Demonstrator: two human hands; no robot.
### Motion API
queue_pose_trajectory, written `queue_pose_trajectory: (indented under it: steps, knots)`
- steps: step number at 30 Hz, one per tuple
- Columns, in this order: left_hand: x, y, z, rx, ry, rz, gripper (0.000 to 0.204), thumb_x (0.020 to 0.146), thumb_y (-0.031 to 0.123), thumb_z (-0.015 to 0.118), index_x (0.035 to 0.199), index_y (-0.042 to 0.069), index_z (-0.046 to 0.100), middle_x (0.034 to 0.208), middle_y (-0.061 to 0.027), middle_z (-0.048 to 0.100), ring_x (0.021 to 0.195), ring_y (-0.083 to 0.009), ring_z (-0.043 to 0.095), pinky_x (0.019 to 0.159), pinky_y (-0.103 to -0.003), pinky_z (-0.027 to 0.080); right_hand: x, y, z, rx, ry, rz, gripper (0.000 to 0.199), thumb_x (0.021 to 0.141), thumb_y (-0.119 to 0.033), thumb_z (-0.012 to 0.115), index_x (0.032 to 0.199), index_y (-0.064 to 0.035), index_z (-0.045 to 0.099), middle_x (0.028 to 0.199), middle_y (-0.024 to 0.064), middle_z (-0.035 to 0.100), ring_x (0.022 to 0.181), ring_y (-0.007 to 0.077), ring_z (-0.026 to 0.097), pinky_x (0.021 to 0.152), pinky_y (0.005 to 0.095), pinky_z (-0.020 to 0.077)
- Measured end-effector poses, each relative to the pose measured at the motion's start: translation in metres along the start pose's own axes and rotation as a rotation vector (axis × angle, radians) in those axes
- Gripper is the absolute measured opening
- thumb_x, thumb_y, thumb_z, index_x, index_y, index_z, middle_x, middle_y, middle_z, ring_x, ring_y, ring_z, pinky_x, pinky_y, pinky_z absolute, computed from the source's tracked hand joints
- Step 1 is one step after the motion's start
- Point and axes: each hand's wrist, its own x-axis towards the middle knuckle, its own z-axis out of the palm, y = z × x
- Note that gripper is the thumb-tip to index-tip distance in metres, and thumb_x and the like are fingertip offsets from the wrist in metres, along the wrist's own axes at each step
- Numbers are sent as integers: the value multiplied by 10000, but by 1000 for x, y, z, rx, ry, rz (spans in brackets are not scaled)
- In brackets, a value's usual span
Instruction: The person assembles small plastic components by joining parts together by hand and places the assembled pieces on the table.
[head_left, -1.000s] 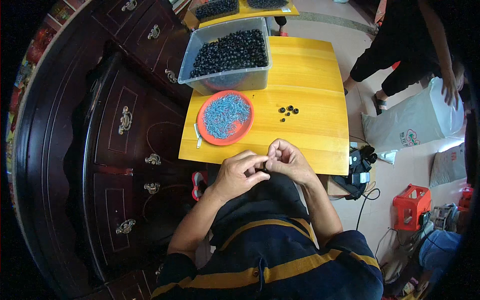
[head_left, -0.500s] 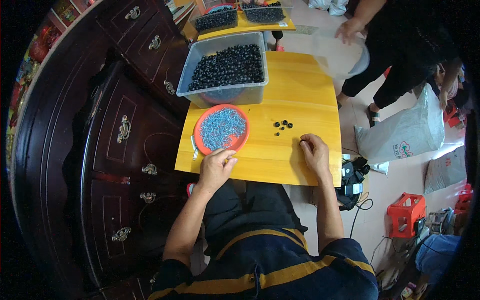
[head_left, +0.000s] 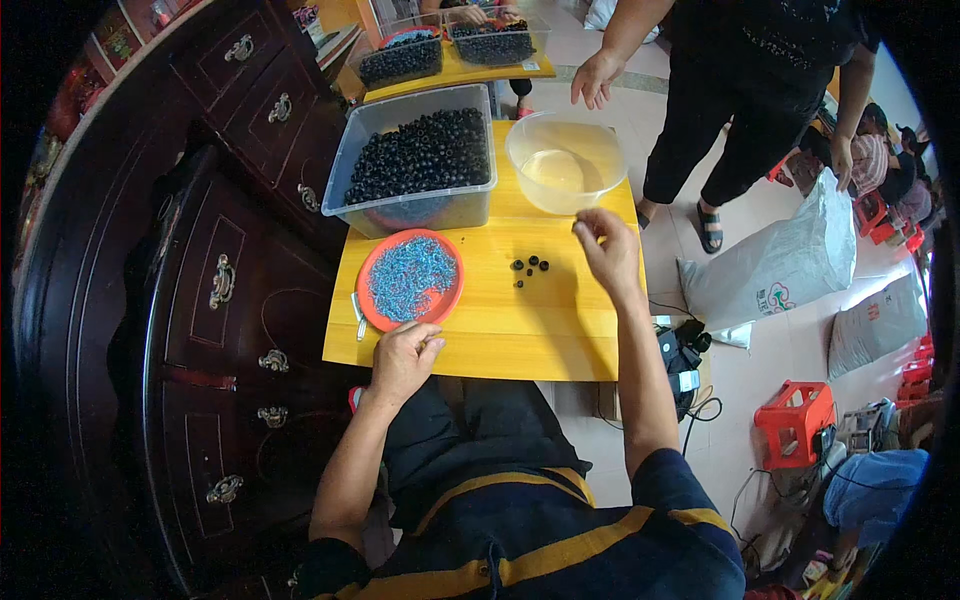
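Observation:
My left hand (head_left: 405,362) is closed at the table's near edge, beside the near rim of a red plate (head_left: 459,290) full of small silvery-blue metal pieces, like screws. Whatever its fingers hold is hidden. My right hand (head_left: 612,255) is raised over the table's right side, thumb and fingers pinched together; what they hold is too small to make out. Beyond it a clear round plastic tub (head_left: 565,185) stands at the far right corner. Several small black plastic parts (head_left: 532,264) lie on the yellow table (head_left: 480,345) between the plate and my right hand.
A large clear bin (head_left: 465,205) of black parts fills the table's far left. Beyond is another table (head_left: 530,70) with two bins. A person's hand (head_left: 597,80) hangs above the tub. A dark cabinet (head_left: 270,200) borders the left; white sacks (head_left: 780,250) and a red stool (head_left: 793,420) stand right.
The other person's hand has let go of the clear tub, which now stands on the table. My right hand has risen and moved farther out toward it. My left hand stays by the plate.

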Motion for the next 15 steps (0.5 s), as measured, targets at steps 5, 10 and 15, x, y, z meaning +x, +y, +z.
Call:
queue_pose_trajectory:
  steps: [5,10,15]
  knots:
    - [-3,-3,0,19,11,28,166,840,62,717,975,-33,701,818,-166,678,679,-278,668,627,-354,516,49,-12,1,-29,97,15,256,884,-48,672,1140,-37,683,953,116,733,819,162,709,720,307,561]
    - [-5,-8,-1,23,22,15,166,842,65,713,973,-36,702,827,-168,684,724,-284,684,653,-357,525,28,3,15,19,253,-104,228,897,-42,669,1125,-41,682,954,100,733,766,141,678,698,289,542]
    - [-2,-11,-7,29,30,-10,156,842,64,710,973,-20,707,854,-163,694,770,-296,698,684,-369,536,-37,20,39,32,-45,66,179,868,-64,687,1044,-37,700,929,140,718,771,249,699,696,347,542]
